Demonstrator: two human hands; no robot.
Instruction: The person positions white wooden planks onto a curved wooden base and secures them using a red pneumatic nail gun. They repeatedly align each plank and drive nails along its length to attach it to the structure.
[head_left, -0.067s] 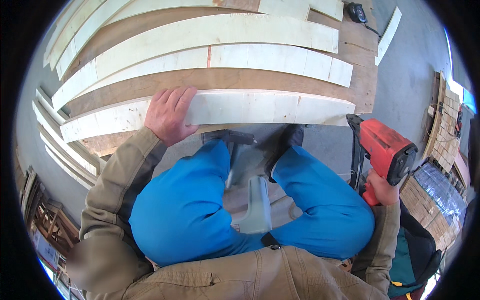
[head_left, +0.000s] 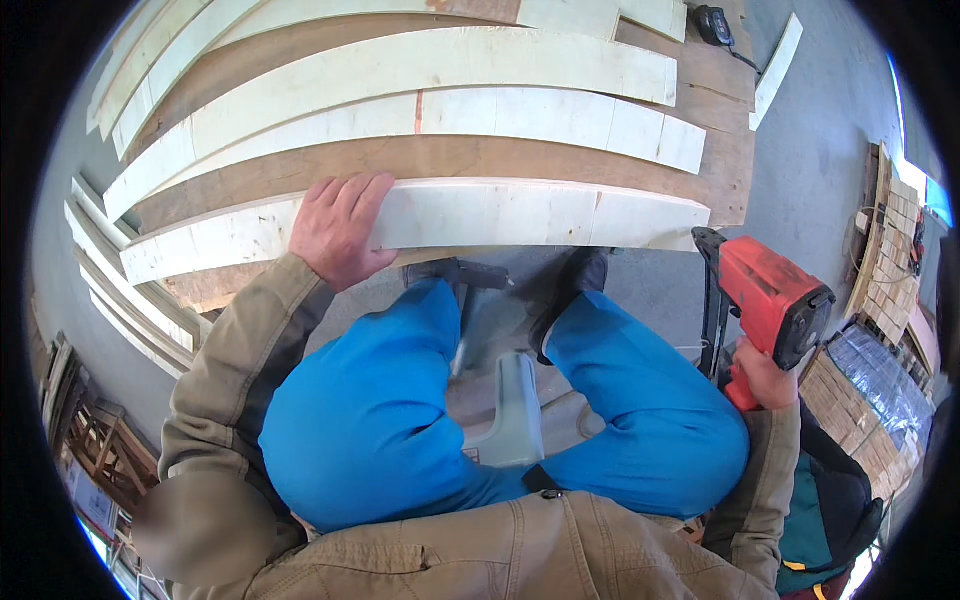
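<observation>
Gripping a long, pale, flat wooden board [head_left: 510, 214] with the bare left hand [head_left: 343, 228], left of the middle of its length, with the four fingers set close together over the far edge and the thumb stretched apart toward the near one. Located along the near side of a broad brown plywood work surface [head_left: 450, 158], beyond the blue cloth trousers [head_left: 360, 400]. Clasping the handle of a bulky red-and-black nail gun [head_left: 770, 300] in the bare right hand [head_left: 768, 380], closed around the grip; not possible to tell how the individual fingers lie, being largely hidden. Pointing the black nose of the tool up and left, just beside the right end of the board; not possible to tell whether touching it. Showing, farther across the work surface, two long pale wooden strips [head_left: 560, 112], the nearer crossed by a reddish line, and a small black device [head_left: 713, 24] near the far right corner. Including also narrow pale planks [head_left: 130, 285] on the left and short light-brown wooden blocks [head_left: 893, 250] stacked on the right
</observation>
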